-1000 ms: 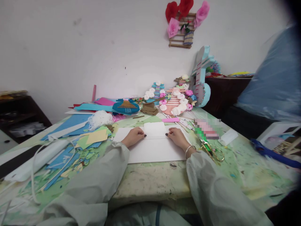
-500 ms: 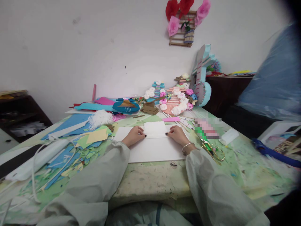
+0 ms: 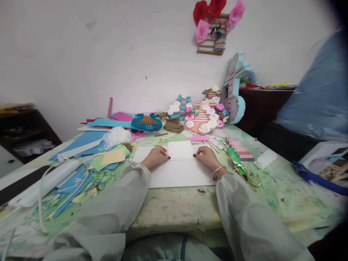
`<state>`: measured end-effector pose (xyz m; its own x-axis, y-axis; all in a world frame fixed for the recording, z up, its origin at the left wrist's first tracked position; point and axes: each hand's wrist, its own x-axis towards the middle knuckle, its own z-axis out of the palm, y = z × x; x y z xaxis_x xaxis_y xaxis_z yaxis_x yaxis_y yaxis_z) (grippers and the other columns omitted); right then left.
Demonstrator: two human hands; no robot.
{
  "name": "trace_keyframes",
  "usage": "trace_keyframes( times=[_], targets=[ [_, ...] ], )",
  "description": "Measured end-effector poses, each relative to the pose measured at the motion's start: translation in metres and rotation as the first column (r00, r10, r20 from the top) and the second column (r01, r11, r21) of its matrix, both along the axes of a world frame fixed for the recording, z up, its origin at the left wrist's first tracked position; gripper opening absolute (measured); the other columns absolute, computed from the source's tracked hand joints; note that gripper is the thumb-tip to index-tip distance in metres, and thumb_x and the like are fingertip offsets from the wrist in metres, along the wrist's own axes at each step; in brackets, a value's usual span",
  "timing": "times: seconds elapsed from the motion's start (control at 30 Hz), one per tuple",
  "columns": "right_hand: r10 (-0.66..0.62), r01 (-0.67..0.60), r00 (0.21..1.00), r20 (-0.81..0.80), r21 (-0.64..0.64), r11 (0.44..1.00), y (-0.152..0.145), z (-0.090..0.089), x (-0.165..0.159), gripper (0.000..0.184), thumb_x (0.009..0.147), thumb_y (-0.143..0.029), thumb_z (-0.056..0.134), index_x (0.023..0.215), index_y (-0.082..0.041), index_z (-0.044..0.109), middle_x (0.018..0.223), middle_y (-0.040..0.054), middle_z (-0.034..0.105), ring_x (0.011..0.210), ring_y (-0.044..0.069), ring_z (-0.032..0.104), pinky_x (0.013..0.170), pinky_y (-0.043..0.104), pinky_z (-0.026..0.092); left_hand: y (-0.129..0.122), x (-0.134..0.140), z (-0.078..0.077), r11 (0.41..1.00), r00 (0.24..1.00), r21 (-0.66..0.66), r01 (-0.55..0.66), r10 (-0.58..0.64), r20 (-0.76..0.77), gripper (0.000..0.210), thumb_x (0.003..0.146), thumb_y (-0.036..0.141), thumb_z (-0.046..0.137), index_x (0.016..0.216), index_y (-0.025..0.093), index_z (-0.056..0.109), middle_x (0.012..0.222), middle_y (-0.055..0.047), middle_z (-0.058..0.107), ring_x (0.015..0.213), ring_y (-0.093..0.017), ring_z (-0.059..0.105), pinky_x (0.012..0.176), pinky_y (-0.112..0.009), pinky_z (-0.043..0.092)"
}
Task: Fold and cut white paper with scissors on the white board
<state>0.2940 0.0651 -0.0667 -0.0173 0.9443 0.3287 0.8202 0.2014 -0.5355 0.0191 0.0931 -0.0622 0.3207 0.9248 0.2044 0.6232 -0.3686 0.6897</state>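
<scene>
A small white card (image 3: pixel 179 149) with a slightly uneven top edge lies on larger white board (image 3: pixel 181 175) at the table's front. My left hand (image 3: pixel 156 156) is closed in a pinch at the card's lower left corner. At the lower right corner my right hand (image 3: pixel 207 157), with a bracelet at the wrist, pinches in the same way. Its thumb tip is right by the card's edge. A thin line runs across the board between both hands; whether it is a fold or an edge I cannot tell.
Gold-handled scissors (image 3: pixel 247 174) lie right of the board. On the left are paper scraps (image 3: pixel 100 177), white string (image 3: pixel 118 137) and a power strip (image 3: pixel 43 185) with its cord. Behind stand a blue boat-shaped craft (image 3: pixel 146 123), a flowered pink craft (image 3: pixel 202 117) and brown card pieces (image 3: pixel 174 125).
The whole view has shifted slightly. Both hands stay at the card's lower corners, with hardly any visible movement.
</scene>
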Motion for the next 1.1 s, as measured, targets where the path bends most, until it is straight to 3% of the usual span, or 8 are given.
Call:
trace_keyframes(
  times=[0.23,0.37,0.47,0.6,0.73,0.9,1.0,1.1],
  targets=[
    [-0.081,0.081,0.997,0.001,-0.022,0.997,-0.003,0.003,-0.006,0.011,0.064,-0.026,0.068,0.061,-0.017,0.064,0.078,0.0041,0.063,0.082,0.018,0.054,0.076,0.027,0.035,0.001,0.002,-0.001,0.996,1.0,0.094,0.003,-0.001,-0.018,0.015,0.06,0.026,0.066,0.071,0.016,0.06,0.082,-0.001,0.06,0.079,-0.017,0.053,0.075,-0.029,0.043],
    [-0.112,0.111,0.994,-0.013,-0.013,0.994,-0.006,0.004,-0.01,0.009,0.064,-0.024,0.067,0.068,-0.017,0.063,0.084,0.0043,0.062,0.087,0.019,0.053,0.08,0.029,0.034,-0.003,0.007,0.003,0.985,0.994,0.131,0.111,-0.112,-0.002,0.006,0.063,0.016,0.059,0.068,0.016,0.062,0.075,0.0,0.062,0.081,-0.017,0.056,0.083,-0.031,0.042],
    [-0.107,0.106,0.994,0.002,0.022,0.994,-0.008,0.003,-0.012,0.009,0.066,-0.023,0.066,0.07,-0.017,0.062,0.087,0.004,0.061,0.092,0.02,0.052,0.085,0.031,0.032,-0.007,0.011,0.005,0.978,0.991,0.159,0.134,-0.131,-0.031,0.019,0.064,0.011,0.056,0.074,0.019,0.071,0.086,-0.003,0.066,0.093,-0.02,0.057,0.093,-0.034,0.039],
    [-0.109,0.1,0.99,0.085,0.107,0.989,-0.015,0.003,-0.017,0.004,0.07,-0.016,0.065,0.073,-0.016,0.063,0.099,0.0065,0.059,0.099,0.021,0.046,0.086,0.032,0.03,-0.019,0.017,0.007,0.976,0.981,0.217,0.033,0.009,-0.191,0.024,0.069,0.013,0.057,0.081,0.024,0.075,0.109,-0.007,0.062,0.108,-0.024,0.051,0.099,-0.041,0.035],
    [-0.107,0.038,0.95,0.293,0.232,0.972,-0.03,0.011,-0.03,0.011,0.077,-0.012,0.059,0.082,-0.018,0.068,0.111,0.0092,0.056,0.107,0.025,0.04,0.083,0.034,0.031,-0.039,0.028,0.012,0.914,0.924,0.405,0.022,0.136,-0.357,0.023,0.072,0.012,0.056,0.079,0.024,0.075,0.122,-0.008,0.053,0.12,-0.031,0.037,0.096,-0.047,0.036],
    [0.092,-0.224,0.754,0.651,0.123,0.967,-0.045,0.019,-0.048,0.017,0.087,-0.017,0.05,0.085,-0.013,0.066,0.091,0.0123,0.062,0.098,0.025,0.046,0.079,0.036,0.034,-0.062,0.046,0.016,0.831,0.764,0.464,0.307,0.076,-0.641,0.024,0.079,0.007,0.044,0.076,0.011,0.068,0.102,-0.016,0.056,0.1,-0.028,0.046,0.082,-0.043,0.04],
    [0.088,-0.191,0.713,0.696,0.073,0.979,-0.05,0.019,-0.055,0.017,0.087,-0.015,0.048,0.086,-0.012,0.064,0.09,0.013,0.063,0.094,0.024,0.052,0.079,0.035,0.036,-0.065,0.049,0.014,0.851,0.7,0.4,0.341,0.054,-0.712,0.026,0.082,0.004,0.037,0.086,0.009,0.062,0.096,-0.016,0.056,0.089,-0.024,0.049,0.077,-0.038,0.041],
    [0.063,-0.121,0.719,0.692,0.036,0.992,-0.055,0.018,-0.058,0.02,0.087,-0.009,0.043,0.09,-0.012,0.063,0.09,0.0128,0.063,0.084,0.022,0.057,0.075,0.034,0.038,-0.064,0.047,0.011,0.868,0.698,0.388,0.311,0.069,-0.713,0.025,0.084,0.006,0.036,0.095,0.01,0.058,0.097,-0.014,0.056,0.091,-0.024,0.048,0.075,-0.035,0.041]
  ],
)
